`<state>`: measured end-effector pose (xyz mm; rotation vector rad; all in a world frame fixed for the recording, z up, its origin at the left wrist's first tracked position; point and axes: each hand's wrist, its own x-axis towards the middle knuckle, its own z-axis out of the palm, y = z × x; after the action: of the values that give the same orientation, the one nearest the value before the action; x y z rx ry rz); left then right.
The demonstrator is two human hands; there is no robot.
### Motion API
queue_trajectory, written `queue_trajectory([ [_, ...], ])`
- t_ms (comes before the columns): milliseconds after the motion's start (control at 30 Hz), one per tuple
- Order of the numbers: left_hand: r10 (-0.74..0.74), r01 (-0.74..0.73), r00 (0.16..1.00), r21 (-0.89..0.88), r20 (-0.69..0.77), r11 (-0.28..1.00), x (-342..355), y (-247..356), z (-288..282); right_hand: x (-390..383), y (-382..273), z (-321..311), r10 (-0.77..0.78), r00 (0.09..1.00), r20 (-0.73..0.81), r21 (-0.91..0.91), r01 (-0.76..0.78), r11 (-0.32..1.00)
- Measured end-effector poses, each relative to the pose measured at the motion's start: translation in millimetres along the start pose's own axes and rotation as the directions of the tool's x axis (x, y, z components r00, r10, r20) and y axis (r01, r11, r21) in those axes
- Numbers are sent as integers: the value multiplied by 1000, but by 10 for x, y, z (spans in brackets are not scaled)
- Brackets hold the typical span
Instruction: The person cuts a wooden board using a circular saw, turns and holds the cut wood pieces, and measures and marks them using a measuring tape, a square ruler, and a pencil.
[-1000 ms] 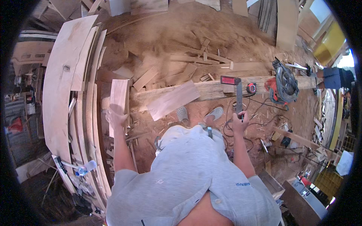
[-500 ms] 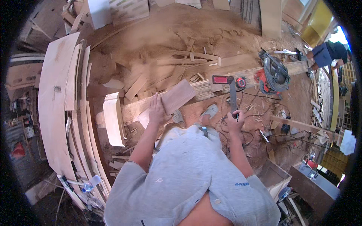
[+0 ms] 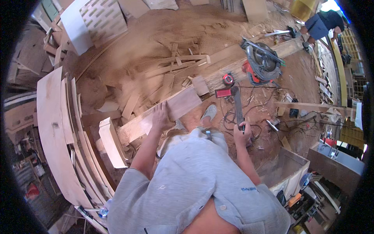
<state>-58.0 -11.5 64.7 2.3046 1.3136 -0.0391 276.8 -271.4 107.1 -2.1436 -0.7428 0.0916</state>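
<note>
A short, smooth wooden board (image 3: 187,104) lies on a long rough plank. My left hand (image 3: 161,117) spans it, fingers reaching to its far edge and thumb at the near side. Out to the right, my right hand (image 3: 242,134) is closed round the blade end of a try square (image 3: 237,103) with a red stock, which points away from me. A dark pen or pencil (image 3: 244,125) also sticks up between those fingers. Just past the square's stock, a red and black tape measure (image 3: 228,79) sits on the long plank (image 3: 218,78). A small wood block (image 3: 200,85) touches the board's far end.
Farther along the plank rests a circular saw (image 3: 261,64), its cable trailing over the ground. Tall boards (image 3: 54,128) stand at the left, beside a pale offcut (image 3: 112,142). Scrap wood and sawdust cover the ground ahead. Another person (image 3: 323,25) bends over at far right.
My left hand has turned the board from a slant into line with the long plank. The try square has tilted and come nearer, still in my right hand. My view has shifted too.
</note>
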Motion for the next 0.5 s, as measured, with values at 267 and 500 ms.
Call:
queue_trajectory([
  [267, 124, -122, 991, 47, -52, 991, 412, 545, 24, 133, 522, -649, 113, 947, -301, -58, -136, 989],
  [500, -19, 14, 998, 84, 62, 996, 785, 983, 95, 1786, 873, -1056, 185, 852, -489, 84, -165, 983],
])
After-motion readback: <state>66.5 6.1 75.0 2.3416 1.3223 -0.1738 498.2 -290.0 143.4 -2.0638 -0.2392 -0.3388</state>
